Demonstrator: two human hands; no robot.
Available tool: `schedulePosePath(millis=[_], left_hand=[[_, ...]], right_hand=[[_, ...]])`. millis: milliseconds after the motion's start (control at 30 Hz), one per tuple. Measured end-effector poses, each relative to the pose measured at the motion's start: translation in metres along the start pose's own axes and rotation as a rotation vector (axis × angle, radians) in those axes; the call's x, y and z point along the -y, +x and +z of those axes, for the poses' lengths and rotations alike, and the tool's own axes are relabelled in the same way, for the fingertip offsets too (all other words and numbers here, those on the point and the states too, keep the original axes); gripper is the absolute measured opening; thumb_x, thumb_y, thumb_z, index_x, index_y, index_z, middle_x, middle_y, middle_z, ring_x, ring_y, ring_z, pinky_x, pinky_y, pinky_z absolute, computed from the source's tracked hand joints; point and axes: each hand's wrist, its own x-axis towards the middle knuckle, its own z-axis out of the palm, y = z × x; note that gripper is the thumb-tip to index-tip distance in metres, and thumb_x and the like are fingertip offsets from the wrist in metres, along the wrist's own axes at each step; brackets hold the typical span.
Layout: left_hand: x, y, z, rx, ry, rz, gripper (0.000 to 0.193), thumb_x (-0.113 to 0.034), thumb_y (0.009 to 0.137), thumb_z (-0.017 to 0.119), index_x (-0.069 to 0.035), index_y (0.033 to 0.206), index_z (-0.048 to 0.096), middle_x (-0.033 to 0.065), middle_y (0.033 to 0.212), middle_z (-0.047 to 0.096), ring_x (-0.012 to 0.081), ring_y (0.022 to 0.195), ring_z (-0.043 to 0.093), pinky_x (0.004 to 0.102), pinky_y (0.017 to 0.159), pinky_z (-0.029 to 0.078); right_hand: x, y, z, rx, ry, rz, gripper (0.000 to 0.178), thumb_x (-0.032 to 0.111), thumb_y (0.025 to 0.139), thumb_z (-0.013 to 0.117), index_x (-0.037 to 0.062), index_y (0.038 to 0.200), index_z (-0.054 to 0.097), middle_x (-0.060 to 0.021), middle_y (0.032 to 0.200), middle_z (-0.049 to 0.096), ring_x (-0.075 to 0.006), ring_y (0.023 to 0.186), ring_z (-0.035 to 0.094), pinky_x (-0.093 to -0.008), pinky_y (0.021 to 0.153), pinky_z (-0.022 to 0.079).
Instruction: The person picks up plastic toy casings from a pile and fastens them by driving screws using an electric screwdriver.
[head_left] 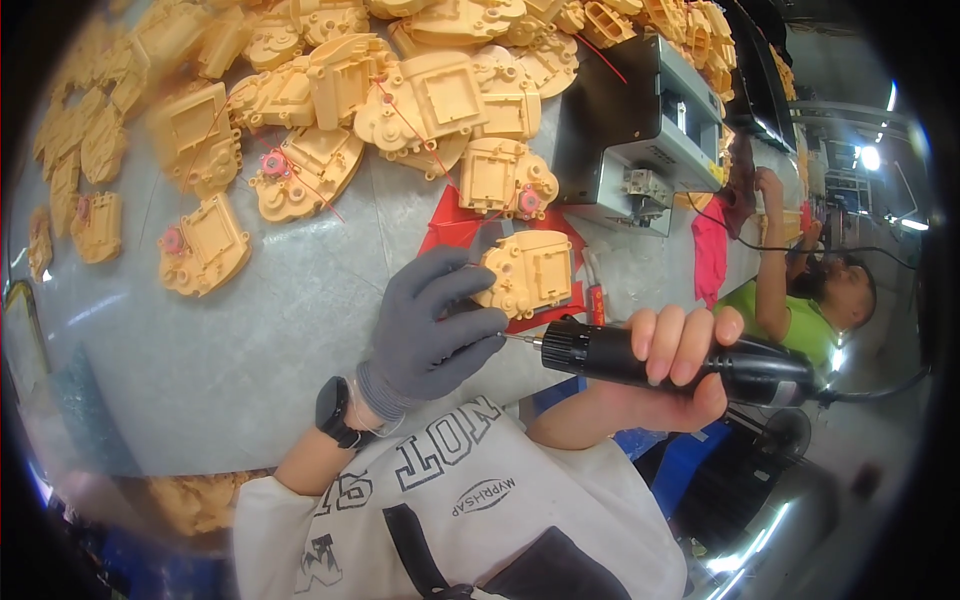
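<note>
My right hand (685,360) is bare and wraps around a black electric screwdriver (620,352) that lies almost level, its thin bit pointing left. The bit's tip meets the thumb and forefinger of my left hand (435,325), which wears a grey glove. Those two fingers are pinched together at the tip; whatever is between them is too small to make out. Just beyond, a pale yellow plastic housing (530,275) with a square recess rests on a red sheet (455,222). The other gloved fingers reach its left edge.
A grey table (310,300) carries a heap of similar yellow housings (425,100) at the back; several have red wheels and wires. A dark metal box device (630,130) stands right of the heap. Further right are a pink cloth (709,250) and a co-worker in green (800,325).
</note>
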Motion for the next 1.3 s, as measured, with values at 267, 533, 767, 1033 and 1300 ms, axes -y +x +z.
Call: schedulePosePath(millis=[267, 533, 767, 1033, 1300], left_hand=[[0.001, -0.001, 0.0, 0.009, 0.013, -0.003, 0.023, -0.011, 0.061, 0.07, -0.01, 0.082, 0.062, 0.0108, 0.095, 0.055, 0.0338, 0.088, 0.054, 0.0393, 0.067, 0.047], [0.0, -0.008, 0.004, 0.046, 0.048, -0.033, 0.025, -0.014, 0.063, 0.07, -0.012, 0.087, 0.063, 0.0115, 0.105, 0.054, 0.0348, 0.096, 0.051, 0.0414, 0.075, 0.046], [-0.002, -0.011, 0.005, 0.098, 0.103, -0.182, 0.046, -0.021, 0.063, 0.071, -0.013, 0.107, 0.058, 0.014, 0.121, 0.047, 0.0367, 0.11, 0.043, 0.0437, 0.088, 0.04], [0.003, -0.011, 0.006, 0.186, 0.169, -0.213, 0.061, -0.021, 0.059, 0.074, -0.014, 0.116, 0.054, 0.0161, 0.123, 0.046, 0.0396, 0.113, 0.043, 0.0463, 0.092, 0.038], [0.002, -0.008, 0.006, 0.189, 0.173, -0.195, 0.06, -0.021, 0.059, 0.074, -0.013, 0.115, 0.054, 0.0158, 0.121, 0.047, 0.0391, 0.111, 0.045, 0.0457, 0.09, 0.04]], right_hand=[[-0.002, 0.0, -0.001, 0.006, 0.01, 0.015, 0.035, 0.018, 0.08, 0.056, 0.0072, 0.107, 0.038, -0.0031, 0.069, 0.048, -0.0154, 0.06, 0.047, -0.0314, 0.061, 0.04], [-0.001, -0.001, -0.001, 0.05, -0.017, 0.031, 0.035, 0.015, 0.079, 0.057, 0.0069, 0.108, 0.038, -0.004, 0.07, 0.048, -0.0173, 0.062, 0.049, -0.0326, 0.061, 0.041], [0.0, -0.002, 0.0, 0.074, -0.091, -0.016, 0.035, 0.014, 0.079, 0.056, 0.0058, 0.107, 0.037, -0.0055, 0.071, 0.05, -0.018, 0.059, 0.05, -0.0328, 0.058, 0.041], [-0.002, -0.002, 0.0, 0.24, -0.283, 0.033, 0.039, 0.005, 0.075, 0.059, 0.0045, 0.107, 0.035, -0.0086, 0.071, 0.051, -0.0198, 0.059, 0.052, -0.0344, 0.058, 0.044], [-0.004, 0.003, 0.0, 0.3, -0.327, 0.054, 0.041, 0.002, 0.073, 0.059, 0.0036, 0.106, 0.034, -0.0108, 0.071, 0.051, -0.021, 0.059, 0.052, -0.0347, 0.058, 0.044]])
